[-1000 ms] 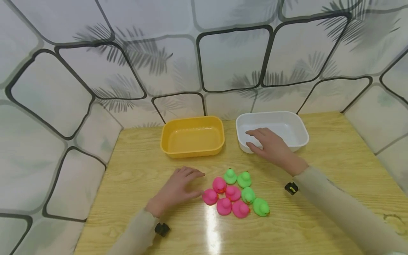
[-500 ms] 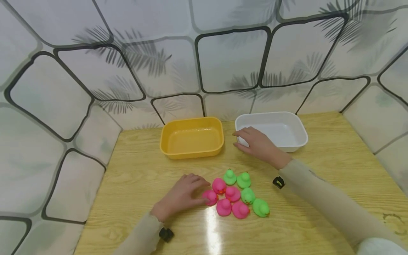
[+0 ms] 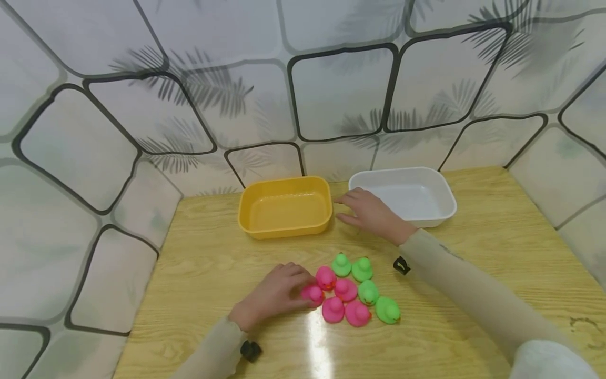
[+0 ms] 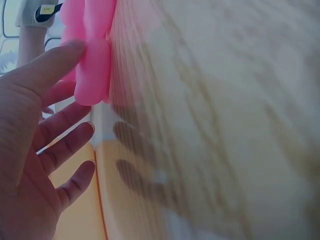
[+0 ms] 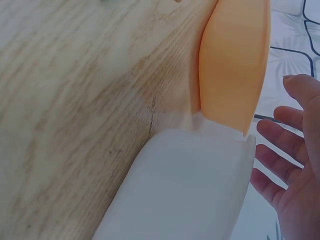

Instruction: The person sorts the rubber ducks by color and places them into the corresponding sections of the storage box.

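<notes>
My left hand (image 3: 272,295) is at the leftmost pink rubber duck (image 3: 315,295), its thumb and index finger on either side of it. In the left wrist view the thumb tip overlaps that duck, while the other fingers spread loosely below. Several more pink ducks (image 3: 333,309) lie beside it on the table, with several green ducks (image 3: 368,292) to their right and behind. My right hand (image 3: 371,213), fingers relaxed and holding nothing, hovers over the near left corner of the white tray (image 3: 428,218), fingertips pointing at the yellow tray (image 3: 284,231).
Both trays stand side by side at the back of the wooden table (image 3: 203,247), a narrow gap between them, and nothing lies inside either. A patterned wall covering (image 3: 345,95) rises right behind them and along both sides.
My left hand has moved right and slightly nearer, until its thumb and index finger straddle the leftmost pink duck. My right hand has drifted left from over the white tray toward the yellow one.
</notes>
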The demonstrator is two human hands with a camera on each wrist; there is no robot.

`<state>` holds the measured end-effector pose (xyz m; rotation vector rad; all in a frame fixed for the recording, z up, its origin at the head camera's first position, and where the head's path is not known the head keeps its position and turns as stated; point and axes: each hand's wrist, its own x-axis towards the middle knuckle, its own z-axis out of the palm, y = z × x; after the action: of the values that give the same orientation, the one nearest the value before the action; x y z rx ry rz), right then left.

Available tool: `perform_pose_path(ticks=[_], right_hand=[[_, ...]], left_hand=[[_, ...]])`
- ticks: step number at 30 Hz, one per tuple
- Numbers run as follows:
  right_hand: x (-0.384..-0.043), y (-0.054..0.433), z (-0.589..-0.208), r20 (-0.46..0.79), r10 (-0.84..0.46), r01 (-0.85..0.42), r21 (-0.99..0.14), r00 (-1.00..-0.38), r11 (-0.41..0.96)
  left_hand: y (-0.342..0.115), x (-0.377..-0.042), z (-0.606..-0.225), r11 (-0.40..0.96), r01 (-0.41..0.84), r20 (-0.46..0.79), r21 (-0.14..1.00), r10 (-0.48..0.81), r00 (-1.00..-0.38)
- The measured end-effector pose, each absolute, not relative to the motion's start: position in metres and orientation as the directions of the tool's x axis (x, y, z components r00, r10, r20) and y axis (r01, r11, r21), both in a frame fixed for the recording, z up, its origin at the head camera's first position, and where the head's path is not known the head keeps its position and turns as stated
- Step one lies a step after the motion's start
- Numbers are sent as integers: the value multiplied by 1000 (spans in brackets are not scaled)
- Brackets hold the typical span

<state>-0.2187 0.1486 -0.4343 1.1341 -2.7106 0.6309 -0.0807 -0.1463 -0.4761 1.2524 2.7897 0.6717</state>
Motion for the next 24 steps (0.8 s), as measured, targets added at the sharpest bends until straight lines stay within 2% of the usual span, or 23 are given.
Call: perform_pose_path(ticks=[5,15,24], right_hand=[[-223,144,-432,235,-656,-695,-313,-717,647],[-233,135,-428,232,-662,-700,-303,-713,647],[-236,133,-429,198,-671,-697,-283,-715,659]], left_hand=[[-145,-80,-474,571,723,178,389,724,-667],[-148,-78,-473,564,732,160,382,740,-653],[-152,-80,-458,608,689,110,395,713,-693]])
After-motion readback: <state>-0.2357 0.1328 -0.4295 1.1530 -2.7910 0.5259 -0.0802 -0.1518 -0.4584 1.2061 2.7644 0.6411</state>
